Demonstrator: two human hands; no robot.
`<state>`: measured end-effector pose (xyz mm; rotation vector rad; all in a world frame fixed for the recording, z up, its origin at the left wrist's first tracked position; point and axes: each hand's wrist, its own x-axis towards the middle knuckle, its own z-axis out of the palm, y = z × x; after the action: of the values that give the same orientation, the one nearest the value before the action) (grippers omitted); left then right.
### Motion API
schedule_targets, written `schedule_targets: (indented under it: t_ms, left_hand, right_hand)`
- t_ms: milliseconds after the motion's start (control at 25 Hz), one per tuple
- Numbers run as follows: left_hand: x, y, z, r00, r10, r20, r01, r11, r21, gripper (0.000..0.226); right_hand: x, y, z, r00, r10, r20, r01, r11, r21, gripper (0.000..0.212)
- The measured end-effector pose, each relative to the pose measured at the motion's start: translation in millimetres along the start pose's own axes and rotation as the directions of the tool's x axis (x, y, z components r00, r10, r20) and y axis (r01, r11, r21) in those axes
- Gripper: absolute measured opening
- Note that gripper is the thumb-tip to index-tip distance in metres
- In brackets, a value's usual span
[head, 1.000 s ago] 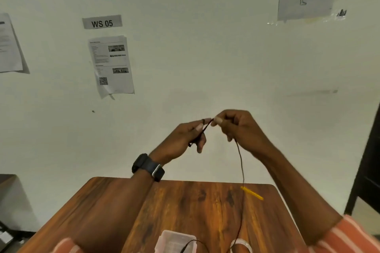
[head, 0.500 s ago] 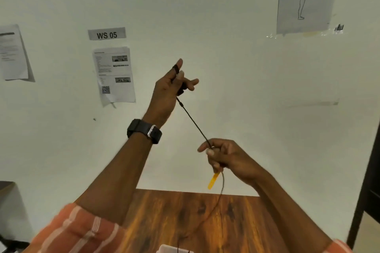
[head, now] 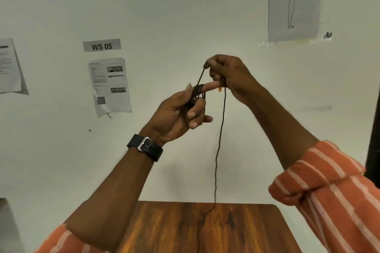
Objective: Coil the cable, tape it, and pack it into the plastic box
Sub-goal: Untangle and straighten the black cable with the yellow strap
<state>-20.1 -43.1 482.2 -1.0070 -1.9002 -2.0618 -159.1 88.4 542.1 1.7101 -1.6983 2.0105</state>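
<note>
A thin black cable [head: 219,141] hangs in front of the wall and trails down onto the wooden table [head: 236,228]. My left hand [head: 181,113] is raised at chest height, with a few turns of the cable wound round its outstretched forefinger and the thumb pressing them. My right hand [head: 228,76] is just above and to the right, pinching the cable between thumb and fingertips. A short taut stretch runs from that pinch down to the left forefinger. A small yellow piece [head: 220,89] shows under the right hand. The plastic box and the tape are out of view.
A white wall fills the background, with a "WS 05" label [head: 102,45], printed sheets [head: 110,86] and a line drawing [head: 294,4] stuck on it. A dark frame [head: 373,129] stands at the right edge. Only the table's far end shows.
My left hand has come down from its high reach and my right hand has risen above it, laying another turn of cable on the left forefinger. The view has tilted upward.
</note>
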Motion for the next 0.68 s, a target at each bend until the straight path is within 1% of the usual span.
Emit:
schedule_targets:
  t_ms: [40,80,120,160,200,240,280,320,360,400,440,480,520,560,600,640,680]
  left_hand:
    - [4,-1,5,0.999,0.051,0.017,-0.049,0.992,-0.116,0.052]
    - [8,0,7,0.994,0.104,-0.02,-0.106,0.978,-0.182,0.052]
    - [13,2,6,0.984,0.145,-0.099,-0.162,0.969,-0.189,0.051]
    - [19,4,2,0.962,0.181,-0.202,-0.211,0.968,-0.137,0.05]
    - [23,6,-5,0.926,0.219,-0.306,-0.24,0.97,-0.033,0.049]
    - [25,9,-13,0.882,0.257,-0.394,-0.234,0.966,0.106,0.047]
    - [26,12,-22,0.838,0.301,-0.455,-0.191,0.943,0.274,0.046]
    - [25,15,-31,0.804,0.345,-0.483,-0.101,0.882,0.461,0.045]
    - [21,16,-42,0.794,0.383,-0.472,0.011,0.767,0.641,0.045]
    - [15,16,-50,0.81,0.395,-0.434,0.108,0.626,0.772,0.044]
    - [10,13,-56,0.841,0.359,-0.406,0.189,0.508,0.84,0.041]
    - [3,9,-58,0.866,0.287,-0.409,0.258,0.446,0.857,0.038]
    - [-4,4,-57,0.889,0.186,-0.418,0.303,0.446,0.842,0.036]
    - [-10,-2,-53,0.912,0.078,-0.403,0.313,0.502,0.806,0.04]
    - [-16,-8,-45,0.935,-0.006,-0.354,0.286,0.601,0.746,0.047]
    - [-20,-14,-35,0.956,-0.059,-0.288,0.24,0.726,0.644,0.051]
    - [-23,-18,-24,0.973,-0.082,-0.218,0.183,0.846,0.5,0.051]
  right_hand:
    - [-6,12,8,0.999,0.045,-0.001,-0.045,0.998,0.037,0.019]
    - [-16,27,18,0.995,0.1,0.026,-0.102,0.989,0.11,0.015]
    - [-32,43,27,0.983,0.162,0.083,-0.176,0.961,0.212,0.012]
    - [-51,58,36,0.963,0.218,0.159,-0.259,0.911,0.322,0.011]
    - [-71,69,44,0.935,0.256,0.246,-0.338,0.854,0.396,0.011]
    - [-92,77,49,0.905,0.27,0.33,-0.394,0.824,0.407,0.014]
    - [-110,82,52,0.877,0.265,0.4,-0.417,0.834,0.361,0.019]
    - [-125,82,51,0.856,0.254,0.451,-0.409,0.866,0.288,0.024]
    - [-134,79,47,0.846,0.245,0.474,-0.382,0.898,0.218,0.028]
    - [-137,71,39,0.851,0.23,0.471,-0.344,0.923,0.17,0.031]
    - [-135,59,29,0.874,0.199,0.443,-0.293,0.943,0.155,0.031]
    - [-128,45,19,0.905,0.151,0.397,-0.233,0.958,0.167,0.029]
    - [-116,29,8,0.937,0.096,0.336,-0.169,0.966,0.195,0.027]
    - [-101,13,-2,0.963,0.048,0.265,-0.11,0.969,0.222,0.026]
    - [-84,-1,-10,0.981,0.015,0.193,-0.06,0.971,0.23,0.027]
    - [-66,-12,-15,0.993,-0.002,0.122,-0.025,0.977,0.214,0.028]
    - [-48,-18,-19,0.998,-0.002,0.055,-0.008,0.982,0.19,0.029]
